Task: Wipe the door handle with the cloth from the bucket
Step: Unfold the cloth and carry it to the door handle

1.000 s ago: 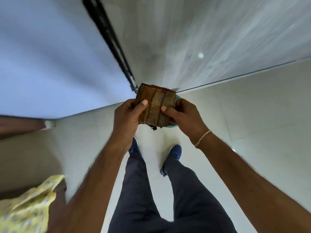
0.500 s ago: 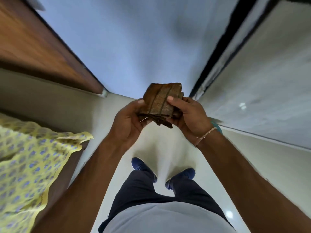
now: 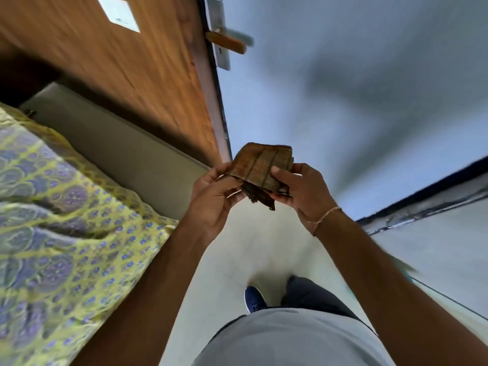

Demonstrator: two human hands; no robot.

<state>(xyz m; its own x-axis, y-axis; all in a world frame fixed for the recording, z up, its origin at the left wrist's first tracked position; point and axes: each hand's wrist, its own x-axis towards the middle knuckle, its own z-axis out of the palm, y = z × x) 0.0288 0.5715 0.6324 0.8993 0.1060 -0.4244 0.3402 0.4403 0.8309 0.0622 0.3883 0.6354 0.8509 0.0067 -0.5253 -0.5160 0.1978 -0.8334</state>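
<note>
While only the head view is supplied, it shows both hands raised at centre frame around a folded brown cloth (image 3: 260, 169) with darker stripes. Left hand (image 3: 215, 196) sits at the cloth's left edge, thumb laid against the lower left corner and fingers curled beneath; it pinches the fabric. Right hand (image 3: 301, 192) is at the right edge, thumb pressed flat on the upper face of the cloth and fingers closed under it, likewise pinching. A frayed dark layer of the cloth hangs below between the two hands. A thin cord bracelet (image 3: 326, 215) circles the right wrist.

Door handle (image 3: 227, 43), a lever partly brown and partly metallic, is at the upper centre of the frame, mounted on a metal backplate (image 3: 220, 35) at the edge of a wooden door (image 3: 126, 64). Handle and cloth are well apart; no contact. The handle is motion-blurred, so its finish cannot be told precisely.

Left side of the frame holds a yellow bed sheet (image 3: 60, 233) with blue-violet print. Pale floor (image 3: 237, 260) runs down the middle, with a blue shoe (image 3: 254, 299) at lower centre. A grey-blue wall (image 3: 343, 88) fills the upper right.
</note>
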